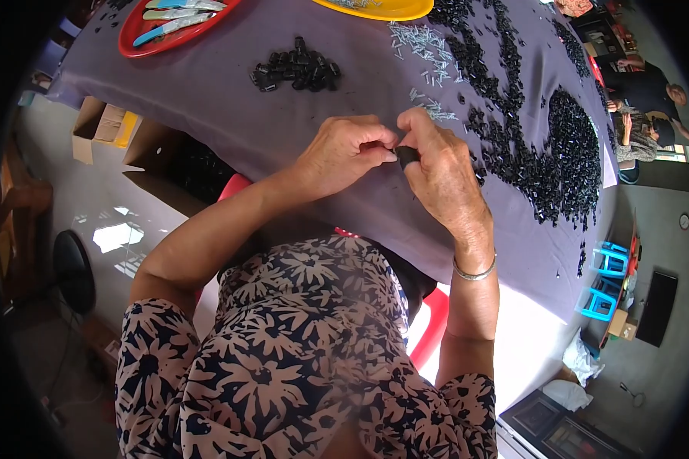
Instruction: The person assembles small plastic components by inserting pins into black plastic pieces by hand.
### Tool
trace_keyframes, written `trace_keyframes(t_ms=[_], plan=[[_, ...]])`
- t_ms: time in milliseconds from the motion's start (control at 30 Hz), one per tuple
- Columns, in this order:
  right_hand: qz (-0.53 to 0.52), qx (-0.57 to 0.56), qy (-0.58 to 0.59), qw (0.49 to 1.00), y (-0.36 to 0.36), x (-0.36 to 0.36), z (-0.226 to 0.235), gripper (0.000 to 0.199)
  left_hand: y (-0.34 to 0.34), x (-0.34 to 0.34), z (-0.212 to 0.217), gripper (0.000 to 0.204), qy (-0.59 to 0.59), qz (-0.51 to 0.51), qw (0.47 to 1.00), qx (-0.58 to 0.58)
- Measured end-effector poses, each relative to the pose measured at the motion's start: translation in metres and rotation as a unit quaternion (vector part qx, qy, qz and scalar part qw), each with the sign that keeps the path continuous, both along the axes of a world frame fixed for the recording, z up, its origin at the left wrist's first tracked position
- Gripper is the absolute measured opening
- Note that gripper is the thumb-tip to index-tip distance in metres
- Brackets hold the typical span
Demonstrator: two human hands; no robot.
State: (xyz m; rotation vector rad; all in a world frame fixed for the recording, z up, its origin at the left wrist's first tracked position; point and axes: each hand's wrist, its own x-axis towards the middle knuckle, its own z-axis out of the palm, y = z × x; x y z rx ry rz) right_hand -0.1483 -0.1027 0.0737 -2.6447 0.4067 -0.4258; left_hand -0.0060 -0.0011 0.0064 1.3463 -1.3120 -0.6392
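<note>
Two bare hands are at work over the desk, which is covered with a purple-grey cloth; both are just inside its near edge, around the middle of that edge. One small dark piece is located between the hands, raised off the cloth; its exact kind cannot be determined. Right hand: fingers bent, thumb and forefinger pinching the dark piece. Left hand: thumb and forefinger pressed together at the tips, at the left end of that piece; whether they also grip it cannot be told. A bangle is worn on the right wrist.

Beyond the left hand, toward the desk's left edge, a small heap of black pieces lies on the cloth. Past it, nearer the left edge, a red tray carries several tools with blue or pale handles. Beyond the hands, toward the far edge, a yellow tray is cut off by the view. Clear pieces lie scattered nearer the hands. A broad spread of black parts extends along the right edge.
</note>
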Motion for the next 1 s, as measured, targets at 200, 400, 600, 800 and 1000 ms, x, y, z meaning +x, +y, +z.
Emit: trace_keyframes(t_ms=[200,400,600,800,1000], plan=[[-0.02,0.063,-0.039,0.997,-0.003,0.004,-0.001,0.035,-0.003,-0.001,-0.002,0.015,0.013,0.006,1.0,-0.011],[-0.019,0.079,-0.047,0.996,-0.004,0.008,-0.002,0.034,-0.001,0.001,-0.002,0.014,-0.027,0.009,1.0,-0.008],[-0.042,0.131,-0.041,0.99,-0.004,0.006,-0.006,0.033,-0.002,-0.001,-0.003,0.012,-0.009,0.032,0.999,0.011],[-0.083,0.179,-0.027,0.98,-0.011,-0.016,0.009,0.047,0.0,0.004,-0.005,0.015,0.076,-0.01,0.997,0.01],[-0.237,0.14,-0.114,0.955,-0.065,-0.096,0.024,0.032,-0.002,0.004,0.001,0.013,0.157,-0.044,0.987,-0.006]])
